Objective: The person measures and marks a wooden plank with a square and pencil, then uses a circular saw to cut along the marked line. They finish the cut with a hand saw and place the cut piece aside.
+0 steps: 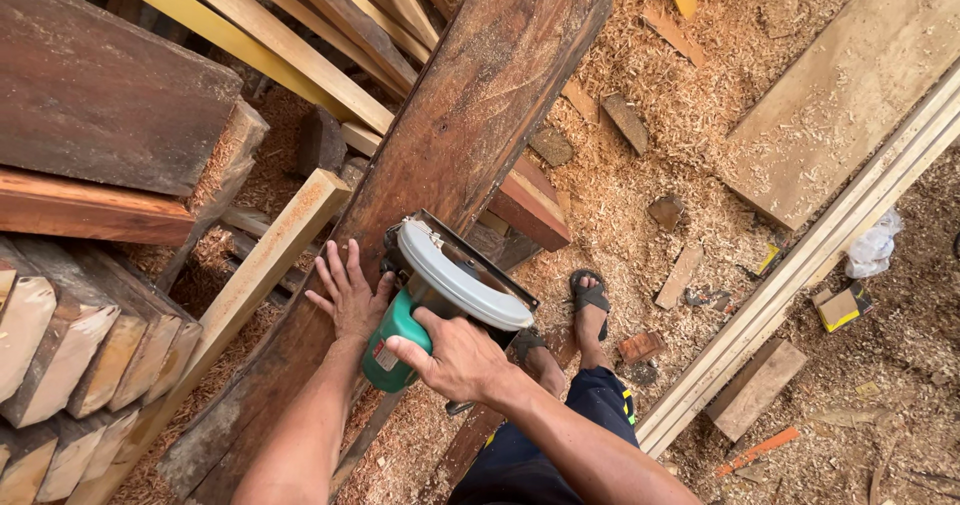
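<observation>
the right hand (455, 357) is gripping the green handle of a circular saw (445, 290), fingers wrapped around it. the saw is sitting on a dark, rough plank (455, 125) running from near left to far right. the left hand (350, 293) is pressing flat on the plank, fingers spread wide, just left of the saw. sawdust (640, 175) is covering the floor to the right.

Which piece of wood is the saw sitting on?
The long dark plank in the middle. The green circular saw rests on it, and the left hand presses flat on it; the other boards are untouched.
</observation>
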